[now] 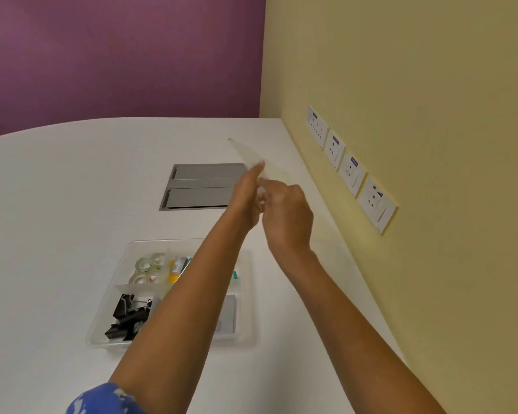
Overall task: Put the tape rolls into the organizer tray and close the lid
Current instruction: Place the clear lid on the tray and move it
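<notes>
A clear organizer tray (123,258) lies on the white table, its top uncovered. Several clear tape rolls (146,263) sit in its far-left compartment. Black binder clips (129,318) fill the near-left compartment, and a glue stick (177,268) and other small items lie in the middle, partly hidden by my left forearm. Beyond the tray, my left hand (245,198) and my right hand (286,213) meet in the air. Together they grip the transparent lid (245,152), which is blurred, tilted and seen nearly edge-on.
A grey recessed cable hatch (201,186) sits in the table behind the tray. The yellow wall on the right carries a row of white sockets (350,171), close to the table's right edge. A purple wall stands at the back.
</notes>
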`<state>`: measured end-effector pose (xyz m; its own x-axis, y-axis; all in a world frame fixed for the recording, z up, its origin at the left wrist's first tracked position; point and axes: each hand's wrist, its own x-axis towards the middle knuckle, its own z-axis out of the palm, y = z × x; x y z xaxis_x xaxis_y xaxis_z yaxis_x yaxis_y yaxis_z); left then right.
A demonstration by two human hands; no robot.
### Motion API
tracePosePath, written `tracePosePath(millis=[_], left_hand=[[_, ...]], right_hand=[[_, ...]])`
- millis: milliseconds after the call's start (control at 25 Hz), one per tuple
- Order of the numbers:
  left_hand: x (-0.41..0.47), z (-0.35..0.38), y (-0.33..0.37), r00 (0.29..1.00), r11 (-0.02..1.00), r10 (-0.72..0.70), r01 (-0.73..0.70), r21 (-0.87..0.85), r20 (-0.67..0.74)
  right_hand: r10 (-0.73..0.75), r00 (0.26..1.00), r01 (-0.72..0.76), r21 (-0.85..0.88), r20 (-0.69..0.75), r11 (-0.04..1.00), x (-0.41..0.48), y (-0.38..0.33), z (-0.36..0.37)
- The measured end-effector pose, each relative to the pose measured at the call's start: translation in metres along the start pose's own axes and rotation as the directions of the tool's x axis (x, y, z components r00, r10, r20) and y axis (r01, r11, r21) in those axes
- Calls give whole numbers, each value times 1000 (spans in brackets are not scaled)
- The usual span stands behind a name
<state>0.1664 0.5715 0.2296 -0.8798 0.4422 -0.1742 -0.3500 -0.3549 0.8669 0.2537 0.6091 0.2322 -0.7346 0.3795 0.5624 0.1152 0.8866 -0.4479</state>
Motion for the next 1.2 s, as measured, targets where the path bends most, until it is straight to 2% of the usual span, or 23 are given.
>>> tracePosePath(millis=[120,160,280,360,440,520,640,720,800,920,1200], left_hand=[[-3,-44,11,996,993,71,-65,100,-56],[-5,-60,17,995,989,84,-76,125,-59],[-10,-117,35,998,987,47,-39,159,-49],[-16,-154,42,996,971,10,10,238,-84],[-22,-189,44,990,939,-12,59,338,-139],[-27,-220,40,979,918,-32,109,382,-203],[-34,-256,26,960,912,-55,159,377,-274],[-36,-274,11,937,907,-39,179,382,-347],[-37,-289,-5,891,873,17,207,441,-453],[-38,-310,-25,810,708,159,305,637,-564],[-36,-335,-45,757,620,199,395,678,-623]], right_hand=[[50,982,-84,178,183,980,-2,-16,23],[74,980,-114,211,185,971,0,-16,30],[152,985,-164,147,85,976,13,1,50],[251,967,-252,12,43,968,16,19,63],[380,924,-372,-130,41,919,11,34,76],[501,860,-479,-185,97,858,-2,45,90],[561,761,-590,-12,325,807,-27,46,115],[546,735,-595,-4,403,804,-46,40,133],[572,724,-597,-64,387,799,-62,32,148],[580,715,-579,-133,390,804,-78,23,163],[561,752,-452,-348,346,821,-84,14,175]])
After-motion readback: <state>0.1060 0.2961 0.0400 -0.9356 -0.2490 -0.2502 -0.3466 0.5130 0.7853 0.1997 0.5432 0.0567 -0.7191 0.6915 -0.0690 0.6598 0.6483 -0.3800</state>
